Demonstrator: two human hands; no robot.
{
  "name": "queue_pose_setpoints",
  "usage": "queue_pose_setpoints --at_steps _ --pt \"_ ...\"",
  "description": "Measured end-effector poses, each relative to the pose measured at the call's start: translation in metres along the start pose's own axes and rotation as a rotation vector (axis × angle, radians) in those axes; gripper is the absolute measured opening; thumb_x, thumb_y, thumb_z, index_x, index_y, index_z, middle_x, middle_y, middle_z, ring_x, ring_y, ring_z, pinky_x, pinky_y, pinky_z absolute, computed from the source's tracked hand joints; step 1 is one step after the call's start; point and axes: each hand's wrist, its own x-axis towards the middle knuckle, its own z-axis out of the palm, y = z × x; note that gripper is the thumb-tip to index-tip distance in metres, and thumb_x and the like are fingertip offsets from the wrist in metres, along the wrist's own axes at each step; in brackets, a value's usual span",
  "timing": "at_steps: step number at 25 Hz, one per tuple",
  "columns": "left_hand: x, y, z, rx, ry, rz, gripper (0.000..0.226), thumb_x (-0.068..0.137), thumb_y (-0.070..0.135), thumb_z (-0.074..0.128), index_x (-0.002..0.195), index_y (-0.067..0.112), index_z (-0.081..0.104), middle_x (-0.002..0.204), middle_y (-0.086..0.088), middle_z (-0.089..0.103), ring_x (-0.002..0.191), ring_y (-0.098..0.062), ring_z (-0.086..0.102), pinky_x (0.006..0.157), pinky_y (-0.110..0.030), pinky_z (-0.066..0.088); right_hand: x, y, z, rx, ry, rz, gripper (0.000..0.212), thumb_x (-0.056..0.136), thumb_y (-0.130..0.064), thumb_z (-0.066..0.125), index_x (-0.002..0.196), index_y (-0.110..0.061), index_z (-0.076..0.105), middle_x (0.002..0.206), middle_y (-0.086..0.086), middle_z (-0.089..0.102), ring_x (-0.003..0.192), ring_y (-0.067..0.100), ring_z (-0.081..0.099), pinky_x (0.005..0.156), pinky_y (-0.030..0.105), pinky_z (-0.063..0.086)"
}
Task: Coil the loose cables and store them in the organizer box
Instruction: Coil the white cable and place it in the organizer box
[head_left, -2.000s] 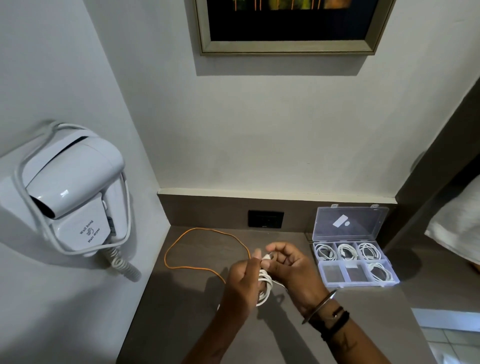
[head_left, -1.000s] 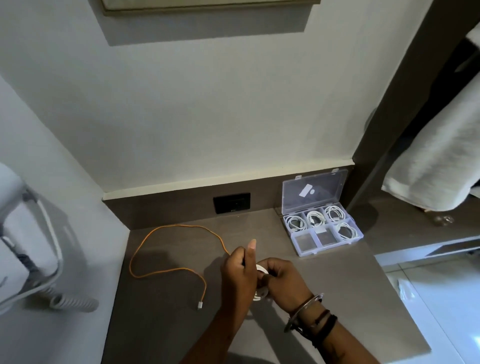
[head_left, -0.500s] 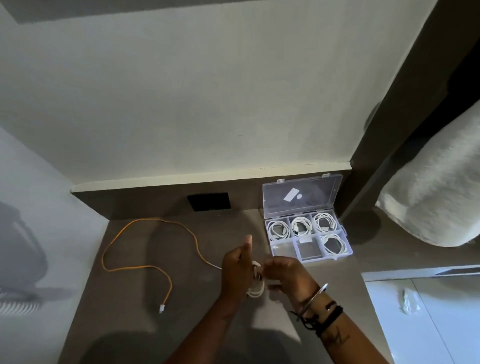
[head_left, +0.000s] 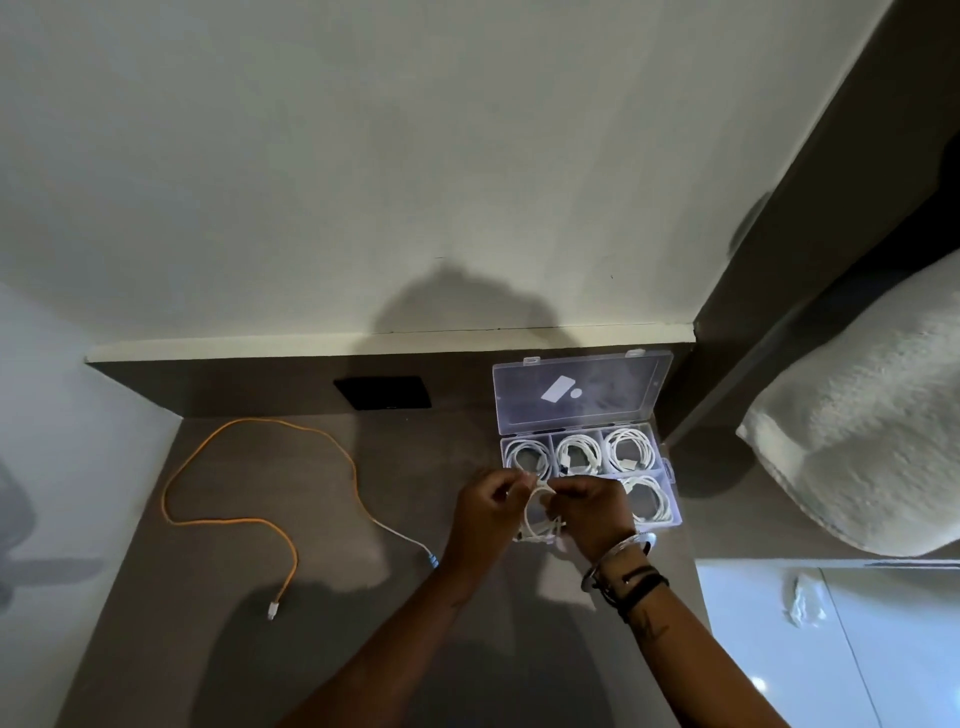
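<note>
A coiled white cable (head_left: 537, 522) hangs between my two hands just in front of the clear organizer box (head_left: 667, 470). My left hand (head_left: 485, 512) pinches its top on the left, and my right hand (head_left: 592, 512) grips it on the right, covering the box's front-left compartments. The box stands open with its lid (head_left: 582, 392) leaning back, and several compartments hold coiled white cables. A loose orange cable (head_left: 260, 519) lies uncoiled on the dark counter to the left, with one plug near my left forearm.
The dark counter (head_left: 322, 649) ends at a wall on the left and drops off at the right beside a white floor. A black wall socket (head_left: 383, 392) sits in the back panel. A white towel (head_left: 862, 441) hangs at the right.
My hands have carried the white coil to the right and up against the front of the box. The view has swung right, so the hair dryer on the left wall is out of sight.
</note>
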Motion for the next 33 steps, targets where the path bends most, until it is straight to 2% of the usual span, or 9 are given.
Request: queue_pose_setpoints --at_steps 3,8,11,15,18,22,24,28,33 --pt "0.001 -0.015 -0.001 0.037 -0.032 -0.026 0.034 0.071 0.042 0.072 0.088 0.012 0.074 0.086 -0.005 0.068 0.077 -0.013 0.066 0.073 -0.026 0.052 0.01 0.018 0.001 -0.187 0.138 -0.041 0.008 0.074 -0.009 0.073 0.08 -0.012 0.077 0.075 0.013 0.077 0.07 0.024 0.069 0.072 0.034 0.056" --pt "0.009 -0.023 -0.003 0.203 -0.103 0.053 0.006 0.078 0.016 0.072 0.077 0.01 0.071 0.07 0.002 0.061 0.063 -0.002 0.057 0.063 -0.018 0.043 0.014 0.035 0.018 -0.262 0.165 -0.096 0.005 0.077 -0.014 0.071 0.076 -0.01 0.075 0.076 0.012 0.077 0.069 0.026 0.068 0.065 0.025 0.047" --pt "0.011 -0.022 0.0 0.363 -0.141 0.088 0.006 0.077 0.01 0.066 0.075 0.008 0.071 0.077 -0.009 0.065 0.071 -0.02 0.063 0.065 -0.033 0.05 0.013 0.039 0.025 -0.384 0.196 -0.233 0.007 0.078 -0.008 0.07 0.082 -0.004 0.074 0.084 0.021 0.075 0.075 0.035 0.068 0.067 0.035 0.054" --pt "0.013 -0.024 0.005 0.558 -0.163 0.158 0.011 0.079 0.015 0.062 0.071 0.012 0.069 0.076 -0.007 0.061 0.073 -0.021 0.058 0.065 -0.039 0.048 0.012 0.044 0.027 -0.724 0.194 -0.387 0.003 0.075 -0.011 0.071 0.072 -0.009 0.07 0.077 0.014 0.067 0.072 0.035 0.062 0.058 0.038 0.051" --pt "0.012 -0.03 0.006 0.622 -0.186 0.154 0.015 0.082 0.021 0.059 0.077 0.014 0.071 0.081 -0.007 0.062 0.079 -0.023 0.059 0.068 -0.038 0.049 0.014 0.043 0.021 -0.988 0.133 -0.344 0.01 0.068 -0.022 0.074 0.064 -0.014 0.069 0.072 0.01 0.063 0.07 0.034 0.057 0.059 0.038 0.048" --pt "0.014 -0.031 0.009 0.744 -0.168 0.185 0.02 0.084 0.029 0.056 0.087 0.016 0.07 0.086 -0.008 0.062 0.082 -0.027 0.06 0.068 -0.038 0.049 0.022 0.046 0.013 -1.118 0.041 -0.444 0.01 0.06 -0.016 0.079 0.065 -0.015 0.07 0.065 0.009 0.062 0.06 0.032 0.059 0.054 0.033 0.048" --pt "0.015 -0.034 0.01 0.788 -0.159 0.233 0.026 0.086 0.034 0.052 0.095 0.018 0.069 0.09 -0.008 0.063 0.085 -0.027 0.061 0.072 -0.039 0.05 0.028 0.049 0.008 -1.106 -0.053 -0.472 0.01 0.073 -0.022 0.069 0.079 -0.013 0.069 0.079 0.011 0.064 0.073 0.035 0.06 0.064 0.039 0.05" --pt "0.012 -0.042 0.008 0.61 -0.104 0.196 0.025 0.087 0.041 0.057 0.087 0.019 0.07 0.087 -0.002 0.062 0.079 -0.02 0.062 0.069 -0.036 0.051 0.038 0.053 -0.005 -1.026 -0.24 -0.453 0.036 0.085 -0.039 0.053 0.115 -0.02 0.061 0.107 0.01 0.061 0.1 0.032 0.054 0.079 0.038 0.046" --pt "0.012 -0.051 -0.003 0.432 -0.226 0.092 0.039 0.071 0.057 0.068 0.093 0.025 0.072 0.091 0.007 0.056 0.074 -0.006 0.062 0.07 -0.026 0.053 0.044 0.047 -0.011 -0.929 -0.334 -0.382 0.038 0.086 -0.039 0.056 0.119 -0.02 0.061 0.117 0.01 0.06 0.109 0.029 0.055 0.082 0.036 0.049"
